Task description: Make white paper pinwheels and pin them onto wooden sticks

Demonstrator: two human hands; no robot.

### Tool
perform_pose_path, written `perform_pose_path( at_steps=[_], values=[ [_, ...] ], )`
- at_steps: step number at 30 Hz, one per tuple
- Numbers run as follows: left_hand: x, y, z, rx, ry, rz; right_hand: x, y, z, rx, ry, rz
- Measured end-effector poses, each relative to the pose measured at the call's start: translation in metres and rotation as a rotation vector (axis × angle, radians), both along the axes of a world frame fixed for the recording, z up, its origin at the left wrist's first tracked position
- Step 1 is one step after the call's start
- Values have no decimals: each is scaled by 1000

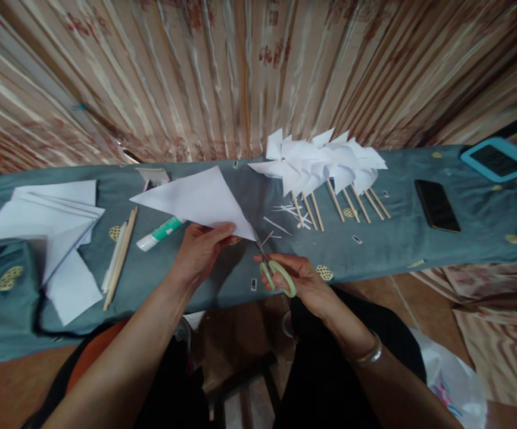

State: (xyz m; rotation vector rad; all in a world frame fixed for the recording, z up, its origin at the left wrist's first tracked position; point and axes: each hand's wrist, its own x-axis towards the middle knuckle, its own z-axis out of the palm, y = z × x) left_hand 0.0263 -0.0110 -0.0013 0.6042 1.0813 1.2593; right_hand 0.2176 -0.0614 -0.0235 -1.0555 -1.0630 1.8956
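My left hand point(200, 253) pinches the lower edge of a white sheet of paper point(200, 196), folded into a triangle and held above the cloth. In my right hand point(301, 277) is a pair of scissors point(279, 277) with pale green handles. Their blades lie along the right edge of the paper, near its lower corner. Thin paper strips point(289, 210) are scattered on the cloth just right of the blades. A green and white glue stick point(161, 233) lies left of my left hand, partly behind the paper.
White paper pinwheels point(321, 161) on wooden sticks overlap at the back right. Further right are a phone point(437, 205) and a blue-framed digital clock point(498, 159). Paper sheets point(57, 208) and wooden sticks point(121, 256) lie left. A curtain point(223, 77) hangs behind the cloth-covered table point(392, 241).
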Motion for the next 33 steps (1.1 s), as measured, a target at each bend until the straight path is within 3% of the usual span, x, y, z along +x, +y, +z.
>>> perform_pose_path(
  at_steps=[22, 33],
  values=[
    [-1, 1, -1, 3, 22, 15, -6, -2, -11, -39, 21, -62],
    [5, 0, -10, -12, 20, -34, -7, -2, -4, -72, 38, -115]
  ],
)
